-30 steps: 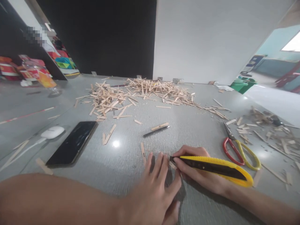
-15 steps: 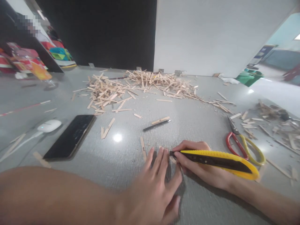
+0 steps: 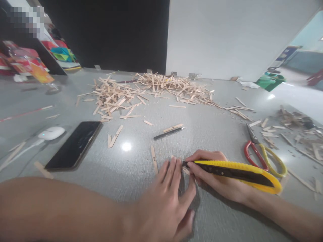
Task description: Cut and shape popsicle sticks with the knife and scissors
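My right hand (image 3: pixel 210 178) is closed around a yellow and black utility knife (image 3: pixel 237 173). Its tip end points left, right beside the fingertips of my left hand (image 3: pixel 168 198). That left hand lies palm down on the grey table, fingers stretched out, pressing near a thin wooden piece (image 3: pixel 186 170) that shows between the two hands. Most of this piece is hidden by my fingers, and the blade itself cannot be made out. Just left of my fingertips lies a flat wooden stick (image 3: pixel 153 158) with a dark mark on it.
A black pen (image 3: pixel 168 133) lies beside another stick ahead of my hands. Scissors (image 3: pixel 262 156) with red and yellow handles rest at right. Wooden sticks (image 3: pixel 113 94) are heaped at the back. A phone (image 3: pixel 75 145), white mouse (image 3: pixel 51 133) and bottle (image 3: pixel 37 69) are at left.
The view has shifted very slightly. Both hands and the utility knife keep nearly the same place and pose.
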`<state>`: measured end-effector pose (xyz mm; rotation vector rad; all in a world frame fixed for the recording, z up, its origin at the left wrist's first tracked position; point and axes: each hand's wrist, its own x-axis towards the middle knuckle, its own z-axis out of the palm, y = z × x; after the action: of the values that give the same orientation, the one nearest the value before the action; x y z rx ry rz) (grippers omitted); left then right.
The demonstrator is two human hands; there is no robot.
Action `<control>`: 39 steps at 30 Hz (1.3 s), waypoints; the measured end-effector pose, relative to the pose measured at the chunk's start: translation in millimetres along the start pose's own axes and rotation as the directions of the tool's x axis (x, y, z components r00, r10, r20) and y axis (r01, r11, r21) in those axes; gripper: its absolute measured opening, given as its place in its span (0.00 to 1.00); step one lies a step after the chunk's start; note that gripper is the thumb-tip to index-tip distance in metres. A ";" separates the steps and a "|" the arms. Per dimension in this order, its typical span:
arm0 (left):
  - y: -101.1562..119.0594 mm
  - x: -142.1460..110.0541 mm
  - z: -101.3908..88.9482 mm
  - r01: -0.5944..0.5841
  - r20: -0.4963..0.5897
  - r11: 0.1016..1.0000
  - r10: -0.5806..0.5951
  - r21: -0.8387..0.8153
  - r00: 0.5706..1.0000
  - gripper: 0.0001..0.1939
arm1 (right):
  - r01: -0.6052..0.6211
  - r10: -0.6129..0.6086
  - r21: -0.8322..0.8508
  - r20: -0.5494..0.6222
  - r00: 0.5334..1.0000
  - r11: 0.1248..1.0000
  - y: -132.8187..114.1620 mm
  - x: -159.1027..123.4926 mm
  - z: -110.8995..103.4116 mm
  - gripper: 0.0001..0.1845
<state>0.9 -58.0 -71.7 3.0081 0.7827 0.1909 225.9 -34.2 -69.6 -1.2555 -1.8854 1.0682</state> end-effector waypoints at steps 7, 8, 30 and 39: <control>-3.0 2.4 -5.1 -0.041 0.018 0.997 0.040 0.066 0.999 0.35 | 0.081 -0.083 -0.108 -0.014 0.996 0.991 -2.9 1.0 2.7 0.16; -3.5 3.3 -6.4 -0.057 0.024 0.995 0.055 0.085 0.998 0.36 | 0.085 -0.086 -0.109 -0.005 0.996 0.990 -3.1 1.2 2.5 0.17; -4.7 12.5 -13.2 -0.162 0.111 0.972 0.144 0.172 0.983 0.34 | 0.181 -0.177 -0.104 0.045 0.983 0.978 0.9 1.0 -1.0 0.15; -3.5 14.1 -14.1 -0.144 0.113 0.980 0.129 0.139 0.985 0.33 | 0.170 -0.171 -0.129 0.001 0.985 0.977 -0.1 2.8 0.1 0.19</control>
<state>9.7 -48.1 -56.3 3.1817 0.6063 -0.0218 224.8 -31.7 -69.4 -1.1421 -2.0409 0.8612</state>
